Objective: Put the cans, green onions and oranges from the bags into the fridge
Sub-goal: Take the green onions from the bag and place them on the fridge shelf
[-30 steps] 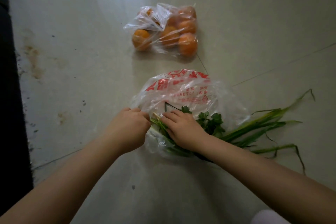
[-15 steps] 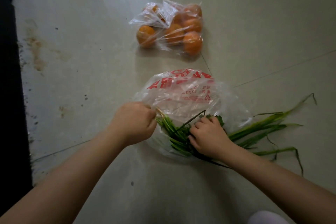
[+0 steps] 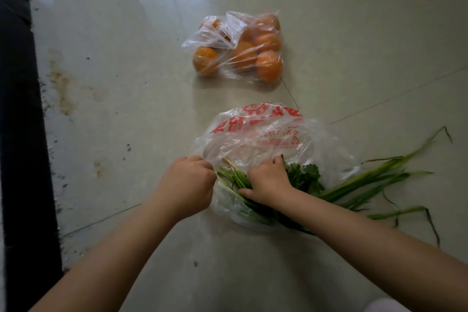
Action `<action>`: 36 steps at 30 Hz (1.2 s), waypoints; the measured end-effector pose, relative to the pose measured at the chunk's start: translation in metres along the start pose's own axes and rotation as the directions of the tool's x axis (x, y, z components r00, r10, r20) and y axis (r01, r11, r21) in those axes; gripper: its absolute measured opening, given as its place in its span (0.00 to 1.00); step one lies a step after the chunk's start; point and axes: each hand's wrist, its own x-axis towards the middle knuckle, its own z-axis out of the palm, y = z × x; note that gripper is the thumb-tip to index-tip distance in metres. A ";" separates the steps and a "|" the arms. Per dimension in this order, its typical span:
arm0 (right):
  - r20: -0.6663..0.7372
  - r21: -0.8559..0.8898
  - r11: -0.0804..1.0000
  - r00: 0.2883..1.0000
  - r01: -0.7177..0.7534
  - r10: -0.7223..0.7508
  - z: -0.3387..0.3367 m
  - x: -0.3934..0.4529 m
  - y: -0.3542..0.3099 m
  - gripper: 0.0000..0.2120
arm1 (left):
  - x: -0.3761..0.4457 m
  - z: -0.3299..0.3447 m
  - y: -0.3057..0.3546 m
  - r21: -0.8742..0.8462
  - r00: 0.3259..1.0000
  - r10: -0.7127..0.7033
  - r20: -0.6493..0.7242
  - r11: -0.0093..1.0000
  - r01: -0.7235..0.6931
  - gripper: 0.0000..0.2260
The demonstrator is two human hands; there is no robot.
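A clear plastic bag with red print (image 3: 266, 132) lies on the tiled floor in front of me. Green onions (image 3: 362, 185) stick out of it to the right, with leafy coriander (image 3: 305, 177) beside them. My left hand (image 3: 188, 185) is closed on the bag's left edge. My right hand (image 3: 266, 182) is curled around the stalk ends of the greens inside the bag's mouth. Farther away lies a second clear bag (image 3: 228, 30) holding several oranges (image 3: 269, 66). No cans or fridge are in sight.
A dark vertical edge (image 3: 20, 134) runs along the left side. The pale floor (image 3: 114, 109) has brown stains and dark specks near that edge.
My right hand has shifted left and deeper into the bag, closing around the stalks. The left hand keeps its hold on the bag's edge. The view has moved slightly.
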 end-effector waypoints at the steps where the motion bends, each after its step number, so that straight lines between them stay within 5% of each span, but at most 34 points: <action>1: 0.037 0.027 0.999 0.999 -0.037 0.036 0.001 0.001 -0.002 0.20 | 0.000 0.000 0.000 -0.014 1.000 0.004 -0.002 1.000 -0.004 0.14; 4: 0.151 0.150 0.979 0.982 -0.135 0.112 -0.003 0.001 -0.005 0.18 | 0.000 0.000 0.001 -0.006 1.000 0.010 -0.027 1.000 -0.011 0.18; 8: 0.040 0.340 0.922 0.982 -0.186 0.183 -0.014 -0.019 0.011 0.16 | -0.001 -0.001 -0.002 -0.010 0.999 -0.026 -0.041 1.000 0.025 0.18; 12: 0.025 0.452 0.887 0.995 -0.096 0.096 -0.032 -0.061 0.043 0.09 | 0.004 0.002 -0.005 -0.017 0.998 -0.051 -0.045 0.999 0.050 0.18; 16: -0.099 0.758 0.650 0.994 0.045 0.046 -0.056 -0.093 0.063 0.11 | 0.008 -0.002 -0.003 -0.117 0.994 -0.008 -0.110 0.993 -0.005 0.20; 19: -0.199 0.841 0.521 0.979 0.142 0.054 -0.069 -0.096 0.070 0.13 | 0.009 -0.014 0.007 -0.319 0.979 -0.122 -0.166 0.945 0.064 0.24; 22: -0.250 0.859 0.472 0.967 0.199 0.047 -0.075 -0.088 0.066 0.14 | 0.009 -0.020 0.014 -0.658 0.926 -0.360 -0.117 0.726 0.199 0.22; 25: -0.261 0.860 0.465 0.964 0.212 0.044 -0.076 -0.079 0.062 0.15 | 0.013 -0.030 0.021 -0.853 0.860 -0.493 -0.133 0.499 0.154 0.08; 31: -0.271 0.745 0.626 0.962 0.232 -0.035 -0.073 -0.066 0.043 0.08 | 0.024 -0.046 0.044 -0.981 0.893 -0.447 -0.042 0.188 0.048 0.12; 36: -0.269 0.717 0.647 0.959 0.259 -0.086 -0.066 -0.062 0.034 0.10 | 0.028 -0.041 0.053 -0.996 0.894 -0.440 0.087 -0.022 0.086 0.11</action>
